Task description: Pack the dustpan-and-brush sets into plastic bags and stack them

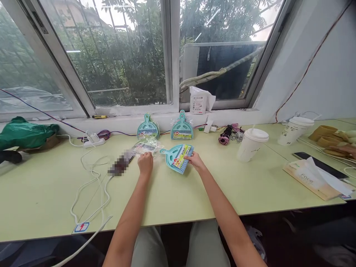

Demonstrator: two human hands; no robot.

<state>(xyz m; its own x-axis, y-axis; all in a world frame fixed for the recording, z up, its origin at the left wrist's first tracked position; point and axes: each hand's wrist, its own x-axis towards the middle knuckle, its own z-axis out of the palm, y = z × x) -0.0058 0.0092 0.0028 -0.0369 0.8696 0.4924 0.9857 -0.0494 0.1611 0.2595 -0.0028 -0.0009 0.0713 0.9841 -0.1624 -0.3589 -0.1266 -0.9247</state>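
My right hand point(195, 161) grips the right side of a light-blue dustpan-and-brush set point(178, 158) with a yellow label, its handle pointing left above the table. Just left of it, the fingers of my left hand point(145, 163) are closed at the edge of a clear plastic wrapper point(147, 146); the wrapper is crumpled, and what lies inside it is hard to make out. Behind, two wrapped dustpan sets lean upright against the wall, a left one point(148, 128) and a right one point(182, 128).
White cables point(97, 178) and a power strip point(94, 142) lie at left, near a green bag point(25, 133). Two lidded cups point(251, 146), a folding umbrella point(225, 136), a tissue pack point(308, 178) and a phone point(319, 165) are at right. A person's hand shows at the far right edge.
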